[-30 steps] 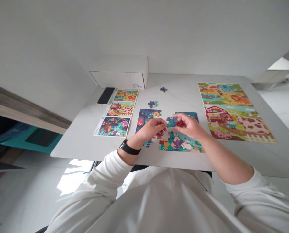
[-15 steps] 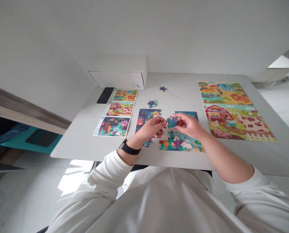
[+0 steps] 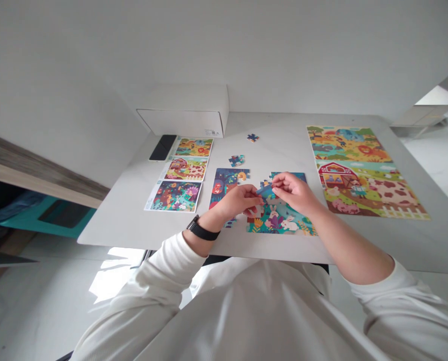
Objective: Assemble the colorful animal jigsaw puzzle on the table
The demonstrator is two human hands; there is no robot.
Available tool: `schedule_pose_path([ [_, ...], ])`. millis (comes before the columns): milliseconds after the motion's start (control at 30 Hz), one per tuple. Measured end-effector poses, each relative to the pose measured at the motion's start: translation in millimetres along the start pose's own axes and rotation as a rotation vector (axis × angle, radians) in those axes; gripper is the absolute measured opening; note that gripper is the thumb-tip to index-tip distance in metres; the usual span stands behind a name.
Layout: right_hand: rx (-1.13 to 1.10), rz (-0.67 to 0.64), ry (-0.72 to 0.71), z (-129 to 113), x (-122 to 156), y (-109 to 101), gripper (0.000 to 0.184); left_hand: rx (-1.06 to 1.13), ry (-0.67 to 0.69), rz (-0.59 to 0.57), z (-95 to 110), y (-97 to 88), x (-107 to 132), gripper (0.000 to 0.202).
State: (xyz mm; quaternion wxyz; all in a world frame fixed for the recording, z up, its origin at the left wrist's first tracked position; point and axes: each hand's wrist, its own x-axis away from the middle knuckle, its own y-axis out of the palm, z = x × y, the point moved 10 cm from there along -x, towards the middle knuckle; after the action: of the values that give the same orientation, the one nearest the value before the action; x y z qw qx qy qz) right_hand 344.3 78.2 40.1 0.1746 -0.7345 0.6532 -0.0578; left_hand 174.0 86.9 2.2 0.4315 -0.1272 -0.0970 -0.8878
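Both hands are right over the puzzle [image 3: 289, 224], and there between them is a blue piece [image 3: 264, 190]! It sits tilted above the puzzle's middle: the left hand [image 3: 242, 200] pinches it at one end, the right hand [image 3: 290, 191] grips it at the other, fingertips drawn narrow on each side. Does the piece touch the puzzle below? Can't tell from up here. The puzzle itself shows two white rabbits and yellow plants along its near edge, and just to the left of it lies a dark-blue section [image 3: 225, 179], partly covered by the left hand.

Look beyond the puzzle now: one loose piece [image 3: 237, 160] lies near its far side, and a second piece [image 3: 253, 138] farther out. Left of the puzzle there's a sheet [image 3: 188, 169] with three pictures, a black phone [image 3: 163, 148] just beside that sheet, and a white box [image 3: 182, 120] behind them. Over to the puzzle's right, a savanna picture [image 3: 353, 145] and a farm picture [image 3: 372, 190] lie edge to edge on the table [image 3: 276, 124]!
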Motion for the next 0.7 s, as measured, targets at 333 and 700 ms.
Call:
schedule_pose_path([
  [333, 0.298, 0.122, -0.225, -57, 8, -3, 0.031, 0.27, -0.037, 0.127, -3, -7.2, 0, 0.053],
  [700, 0.514, 0.033, -0.293, -67, -15, 16, 0.039, 0.207, 0.026, 0.126, 6, -10.5, 5, 0.036],
])
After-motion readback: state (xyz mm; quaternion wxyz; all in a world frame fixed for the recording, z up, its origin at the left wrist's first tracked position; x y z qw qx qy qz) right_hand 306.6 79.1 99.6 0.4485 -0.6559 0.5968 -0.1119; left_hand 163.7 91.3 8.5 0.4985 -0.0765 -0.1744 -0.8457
